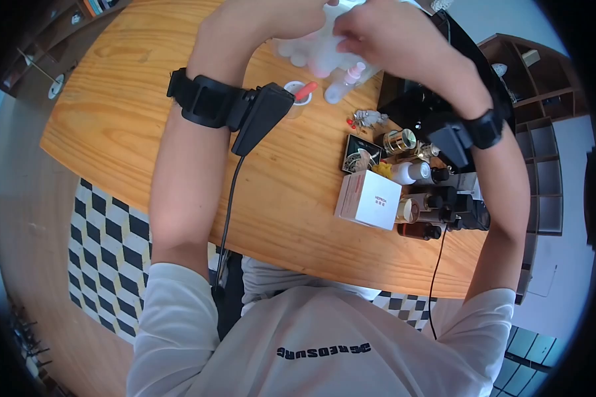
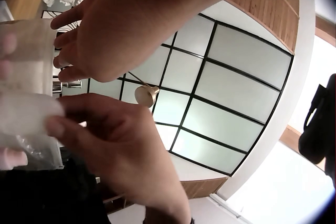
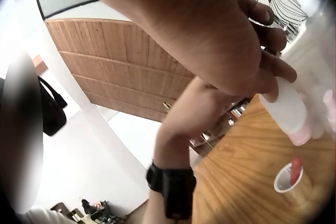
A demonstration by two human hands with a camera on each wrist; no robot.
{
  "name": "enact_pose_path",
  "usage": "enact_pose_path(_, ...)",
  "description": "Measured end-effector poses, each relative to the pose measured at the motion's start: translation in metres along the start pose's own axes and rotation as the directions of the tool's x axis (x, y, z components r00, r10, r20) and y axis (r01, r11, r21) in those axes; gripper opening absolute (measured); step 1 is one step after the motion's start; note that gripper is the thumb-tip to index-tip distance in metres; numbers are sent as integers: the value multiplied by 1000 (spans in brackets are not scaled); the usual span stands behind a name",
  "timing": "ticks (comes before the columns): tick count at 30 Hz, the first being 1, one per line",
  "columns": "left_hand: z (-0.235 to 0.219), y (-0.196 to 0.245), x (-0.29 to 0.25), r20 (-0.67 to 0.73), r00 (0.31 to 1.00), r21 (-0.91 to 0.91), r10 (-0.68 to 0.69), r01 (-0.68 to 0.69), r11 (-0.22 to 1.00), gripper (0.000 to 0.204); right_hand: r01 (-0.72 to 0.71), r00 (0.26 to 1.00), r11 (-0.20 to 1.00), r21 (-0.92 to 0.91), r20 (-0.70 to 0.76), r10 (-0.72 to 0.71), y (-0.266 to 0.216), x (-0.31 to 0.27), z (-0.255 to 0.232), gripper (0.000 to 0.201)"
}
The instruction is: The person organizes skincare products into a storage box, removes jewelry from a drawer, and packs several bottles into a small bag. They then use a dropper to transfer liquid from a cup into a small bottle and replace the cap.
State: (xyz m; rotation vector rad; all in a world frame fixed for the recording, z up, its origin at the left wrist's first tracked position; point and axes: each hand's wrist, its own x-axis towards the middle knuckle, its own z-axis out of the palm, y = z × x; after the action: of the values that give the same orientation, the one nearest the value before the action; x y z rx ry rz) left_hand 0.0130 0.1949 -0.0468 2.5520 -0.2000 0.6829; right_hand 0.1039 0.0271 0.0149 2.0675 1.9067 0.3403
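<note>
In the right wrist view, my right hand (image 3: 231, 45) pinches a small frosted white bottle (image 3: 283, 106) with a pink cap between thumb and fingers. The left wrist view also shows the right hand (image 2: 126, 145) with this bottle (image 2: 29, 113), beside a clear plastic bag (image 2: 31, 29). My left hand (image 2: 115, 29) has its fingers at the bag's edge, holding it; in the head view its fingertips are mostly out of frame. The bag (image 1: 301, 51) sits at the table's far side with several pale bottles in it. A clear spray bottle (image 1: 344, 84) with a pink top stands near it.
A small white cup (image 1: 297, 104) with a red stick-like thing (image 1: 306, 90) stands on the wooden table (image 1: 265, 198). On the right are a white box (image 1: 371, 198), a black tray (image 1: 351, 149), a silvery bundle (image 1: 369, 119) and several cosmetic bottles (image 1: 417, 229). Cables hang from both wrist cameras.
</note>
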Motion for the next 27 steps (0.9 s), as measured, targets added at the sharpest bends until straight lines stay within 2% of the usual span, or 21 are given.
enact_pose_path(3, -6, 5, 0, -15, 1000, 62, -2, 3, 998, 29, 45, 999, 999, -1, 18, -45, -5, 9, 30, 17)
enact_pose_path(4, -14, 16, 2, 76, 996, 69, -42, 37, 997, 28, 69, 997, 998, 1, 29, -69, -5, 12, 41, 16)
enact_pose_path(5, -19, 21, 2, 165, 983, 78, -83, 71, 994, 27, 112, 991, 992, -57, -72, -116, -3, 15, 55, 15)
enact_pose_path(8, -12, 13, 1, 108, 994, 98, -11, 0, 995, 23, 151, 977, 988, -14, -152, -152, -3, 16, 76, 14)
enact_pose_path(12, -5, 6, -4, 6, 999, 84, 37, -37, 996, 22, 139, 986, 990, 29, -93, -136, -5, 10, 59, 15)
enact_pose_path(14, -2, 2, 0, 28, 1000, 124, 11, -15, 992, 23, 57, 992, 992, 112, -120, -43, 2, 8, 40, 18)
enact_pose_path(15, -1, 2, 0, 28, 1000, 123, 9, -13, 992, 23, -35, 978, 992, 120, -200, 59, 8, 9, 40, 22)
enact_pose_path(16, -3, 6, 1, 68, 993, 138, -94, 84, 987, 24, -90, 972, 989, 115, -206, 113, 4, 10, 9, 18)
enact_pose_path(17, -3, 8, 2, 108, 975, 155, -195, 177, 972, 25, -157, 956, 979, 131, -230, 184, 7, 12, 3, 18)
enact_pose_path(18, 1, 2, 2, 109, 975, 153, -192, 174, 973, 25, -225, 933, 963, 147, -252, 256, 11, 14, 2, 18)
enact_pose_path(20, 11, -12, 3, -34, 999, 136, 6, -1, 991, 23, -183, 948, 969, 167, -233, 219, 25, 23, 15, 18)
enact_pose_path(22, 11, -6, 0, -42, 999, 141, 32, -26, 990, 22, -137, 960, 973, 186, -217, 176, 38, 32, 29, 18)
enact_pose_path(24, 13, -4, 0, -51, 997, 149, 53, -45, 988, 22, -5, 992, 970, 241, -119, 34, 44, 39, 44, 18)
enact_pose_path(25, 18, -6, 2, -55, 997, 179, 62, -51, 982, 22, -48, 977, 951, 304, -185, 108, 35, 42, 50, 20)
enact_pose_path(26, 22, -9, 2, -59, 996, 209, 70, -57, 976, 21, -44, 977, 952, 304, -185, 104, 34, 45, 48, 20)
enact_pose_path(27, 25, -14, 2, -59, 996, 210, 66, -52, 976, 21, -79, 996, 966, 248, -28, 89, 35, 48, 44, 21)
